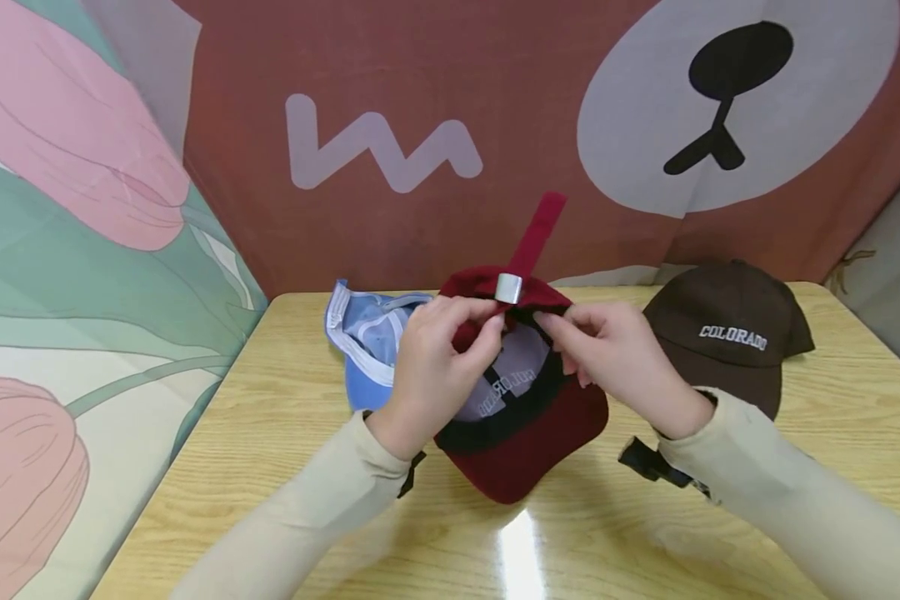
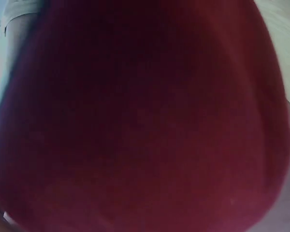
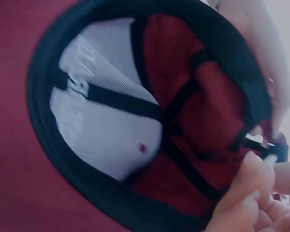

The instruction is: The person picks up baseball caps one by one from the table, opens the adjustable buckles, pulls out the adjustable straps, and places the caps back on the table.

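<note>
A dark red baseball cap is held up over the table with its inside facing me and its brim pointing down. Its back strap sticks up through a silver buckle. My left hand pinches the back edge beside the buckle between thumb and fingers. On the other side of the back opening, my right hand pinches the edge too. The right wrist view shows the lining, black sweatband and fingertips at the strap end. Red fabric fills the left wrist view, hiding the left fingers.
A light blue cap lies behind my left hand, its inside showing. Behind my right hand sits a dark brown cap lettered COLORADO. The wooden table ends at a printed cloth backdrop.
</note>
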Demonstrator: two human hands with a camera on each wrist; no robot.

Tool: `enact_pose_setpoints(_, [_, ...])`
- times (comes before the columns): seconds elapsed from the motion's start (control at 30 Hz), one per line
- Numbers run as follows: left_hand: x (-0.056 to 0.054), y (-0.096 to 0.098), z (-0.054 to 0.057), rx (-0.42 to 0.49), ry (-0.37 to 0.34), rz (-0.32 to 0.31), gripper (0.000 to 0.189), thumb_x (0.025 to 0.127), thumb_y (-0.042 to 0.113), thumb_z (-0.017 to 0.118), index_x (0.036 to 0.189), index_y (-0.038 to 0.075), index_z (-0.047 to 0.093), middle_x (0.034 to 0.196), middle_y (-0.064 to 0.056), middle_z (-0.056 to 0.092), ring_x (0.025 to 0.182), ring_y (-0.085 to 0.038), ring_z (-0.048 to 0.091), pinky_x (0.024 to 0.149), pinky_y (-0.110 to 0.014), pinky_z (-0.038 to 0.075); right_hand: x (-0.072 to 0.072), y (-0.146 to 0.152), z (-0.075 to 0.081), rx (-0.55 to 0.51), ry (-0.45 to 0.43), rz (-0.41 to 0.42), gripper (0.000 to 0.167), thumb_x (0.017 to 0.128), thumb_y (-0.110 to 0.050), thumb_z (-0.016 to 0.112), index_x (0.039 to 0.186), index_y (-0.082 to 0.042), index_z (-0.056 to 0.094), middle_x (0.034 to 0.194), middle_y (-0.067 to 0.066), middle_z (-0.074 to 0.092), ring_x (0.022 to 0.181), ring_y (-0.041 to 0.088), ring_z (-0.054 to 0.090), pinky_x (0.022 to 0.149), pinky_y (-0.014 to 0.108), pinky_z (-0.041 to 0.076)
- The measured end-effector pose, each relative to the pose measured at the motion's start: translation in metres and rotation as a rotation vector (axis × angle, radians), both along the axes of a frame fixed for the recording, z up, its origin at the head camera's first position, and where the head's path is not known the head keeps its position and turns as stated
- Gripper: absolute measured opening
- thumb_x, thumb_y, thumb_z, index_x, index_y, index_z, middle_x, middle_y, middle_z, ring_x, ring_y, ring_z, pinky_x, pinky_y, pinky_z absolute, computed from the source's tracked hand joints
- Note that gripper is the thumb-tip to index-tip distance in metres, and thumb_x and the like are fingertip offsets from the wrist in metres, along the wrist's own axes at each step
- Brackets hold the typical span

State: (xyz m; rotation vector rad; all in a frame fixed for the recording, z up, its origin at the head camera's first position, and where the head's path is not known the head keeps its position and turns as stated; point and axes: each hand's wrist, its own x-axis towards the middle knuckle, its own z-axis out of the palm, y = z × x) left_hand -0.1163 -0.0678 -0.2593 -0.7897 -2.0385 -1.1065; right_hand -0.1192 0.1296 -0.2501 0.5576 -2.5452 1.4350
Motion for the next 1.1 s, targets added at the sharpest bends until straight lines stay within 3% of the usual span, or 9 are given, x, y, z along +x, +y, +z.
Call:
enact_pose_setpoints(0.1, [0.0, 0.0, 0.002, 0.084, -0.035, -0.034, 0.011, 0.085, 0.0, 0.069, 0.096, -0.003, 0.072, 0.089, -0.011, 0.071, 0.079, -0.021, 0.061, 0.07, -0.029, 0.051, 0.0, 0.001, 0.007, 0.054, 0.159, -0.051, 0.025, 0.092, -0.014, 0.068, 0.07, -0.004, 0.062, 0.056, 0.002, 0.052, 0.048, 0.017, 0.046, 0.047, 0.026, 0.038])
enact_pose_setpoints(0.2, [0.0, 0.001, 0.004, 0.142, -0.043, -0.059, 0.011, 0.085, -0.002, 0.069, 0.095, -0.005, 0.073, 0.087, -0.011, 0.072, 0.079, -0.02, 0.062, 0.065, -0.027, 0.053, -0.003, 0.001, 0.009, 0.077, 0.354, -0.065, 0.009, 0.087, -0.003, 0.072, 0.084, -0.002, 0.063, 0.062, 0.001, 0.053, 0.053, 0.014, 0.044, 0.05, 0.022, 0.036])
enact_pose_setpoints(0.3, [0.0, 0.001, 0.006, 0.149, -0.033, -0.049, 0.01, 0.084, -0.001, 0.071, 0.094, -0.005, 0.074, 0.086, -0.011, 0.072, 0.08, -0.02, 0.063, 0.066, -0.027, 0.053, -0.007, 0.001, 0.01, 0.091, 0.52, -0.027, 0.021, 0.08, 0.006, 0.074, 0.099, 0.001, 0.065, 0.071, 0.004, 0.056, 0.06, 0.012, 0.045, 0.055, 0.018, 0.037])
enact_pose_setpoints(0.4, [0.001, 0.002, 0.006, 0.14, -0.047, -0.052, 0.011, 0.084, 0.0, 0.073, 0.094, -0.004, 0.074, 0.087, -0.011, 0.073, 0.081, -0.02, 0.063, 0.068, -0.028, 0.053, -0.01, 0.001, 0.011, 0.126, 0.634, 0.021, 0.028, 0.076, 0.008, 0.077, 0.103, 0.0, 0.071, 0.079, 0.006, 0.058, 0.068, 0.012, 0.048, 0.06, 0.016, 0.039])
enact_pose_setpoints(0.53, [0.002, 0.002, 0.004, 0.113, -0.051, -0.048, 0.013, 0.083, 0.001, 0.075, 0.095, -0.004, 0.075, 0.089, -0.012, 0.072, 0.083, -0.021, 0.064, 0.068, -0.029, 0.053, -0.012, 0.0, 0.01, 0.199, 0.714, 0.059, 0.027, 0.074, 0.007, 0.079, 0.099, 0.001, 0.073, 0.085, 0.009, 0.06, 0.075, 0.017, 0.053, 0.065, 0.02, 0.042])
enact_pose_setpoints(0.73, [0.001, 0.003, -0.001, 0.066, 0.024, -0.025, 0.015, 0.08, 0.0, 0.077, 0.094, -0.004, 0.075, 0.086, -0.012, 0.071, 0.081, -0.022, 0.062, 0.066, -0.028, 0.05, -0.014, -0.001, 0.006, 0.281, 0.833, 0.071, 0.026, 0.072, 0.004, 0.082, 0.096, 0.004, 0.072, 0.086, 0.014, 0.062, 0.076, 0.024, 0.055, 0.064, 0.033, 0.049])
enact_pose_setpoints(0.87, [0.002, 0.004, -0.003, 0.029, 0.067, -0.013, 0.015, 0.08, 0.001, 0.077, 0.094, -0.004, 0.075, 0.084, -0.011, 0.071, 0.081, -0.023, 0.062, 0.067, -0.028, 0.051, -0.013, 0.0, 0.003, 0.292, 0.876, 0.083, 0.03, 0.07, 0.003, 0.082, 0.098, 0.006, 0.072, 0.087, 0.015, 0.064, 0.074, 0.025, 0.057, 0.064, 0.036, 0.053])
enact_pose_setpoints(0.97, [0.003, 0.004, -0.004, -0.002, 0.097, 0.001, 0.015, 0.079, 0.001, 0.078, 0.094, -0.004, 0.075, 0.084, -0.011, 0.072, 0.082, -0.024, 0.062, 0.069, -0.03, 0.051, -0.012, 0.001, 0.001, 0.3, 0.923, 0.096, 0.02, 0.087, -0.011, 0.071, 0.098, 0.007, 0.071, 0.087, 0.015, 0.064, 0.072, 0.026, 0.058, 0.063, 0.038, 0.054])
enact_pose_setpoints(1.1, [0.004, 0.004, -0.004, -0.038, 0.122, 0.015, 0.014, 0.08, 0.002, 0.077, 0.093, -0.003, 0.075, 0.085, -0.01, 0.073, 0.083, -0.025, 0.062, 0.073, -0.03, 0.052, -0.011, 0.001, 0.0, 0.326, 1.004, 0.106, 0.044, 0.104, -0.029, 0.043, 0.094, 0.006, 0.068, 0.085, 0.015, 0.061, 0.068, 0.026, 0.058, 0.06, 0.039, 0.054])
